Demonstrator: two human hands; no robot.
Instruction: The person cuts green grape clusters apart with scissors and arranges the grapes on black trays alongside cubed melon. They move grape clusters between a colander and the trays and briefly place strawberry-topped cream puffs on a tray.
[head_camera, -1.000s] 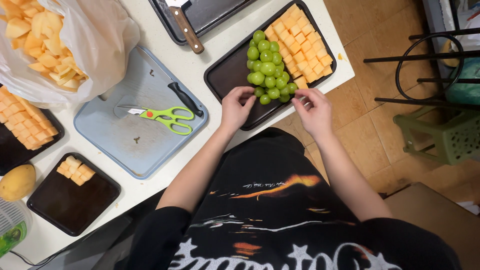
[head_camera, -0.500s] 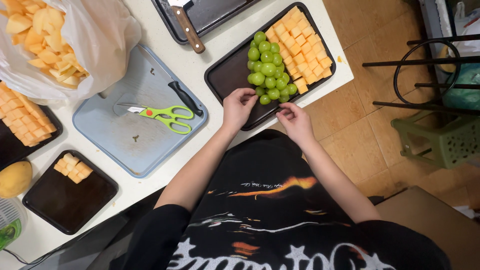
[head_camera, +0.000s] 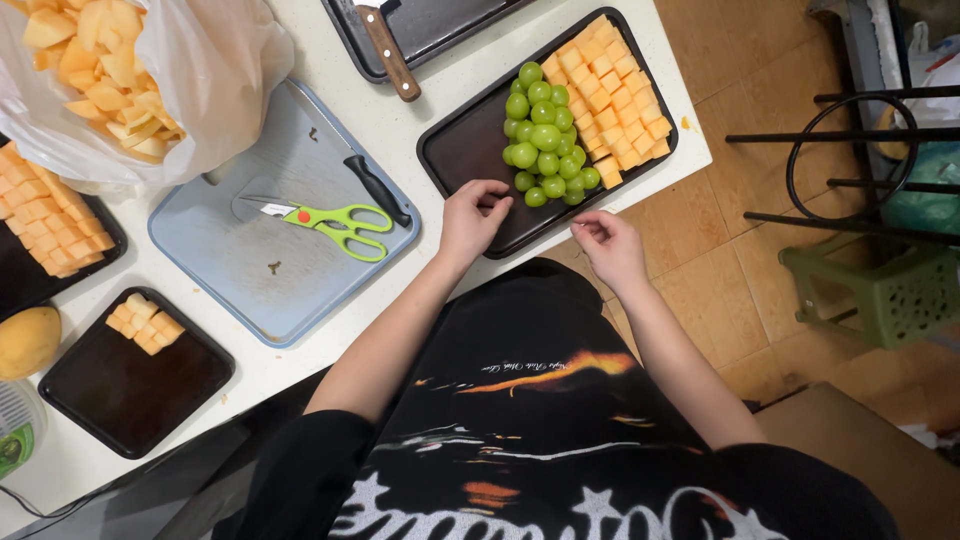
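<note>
Two hands meet the black rectangular plastic tray: left hand curled on its rim, steadying it. Right hand, loosely pinched on nothing visible, hovers at five o'clock from the green grapes.

Clear plastic bag at the table's top left corner, crumpled, open, full of orange fruit chunks, partly lying over the grey cutting board. Clear plastic tub at the far left edge, round-cornered, green label on it, mostly cut off by the frame. Off the table at the right edge, a teal bag sits behind the black metal stand; no signs or screens.
</note>
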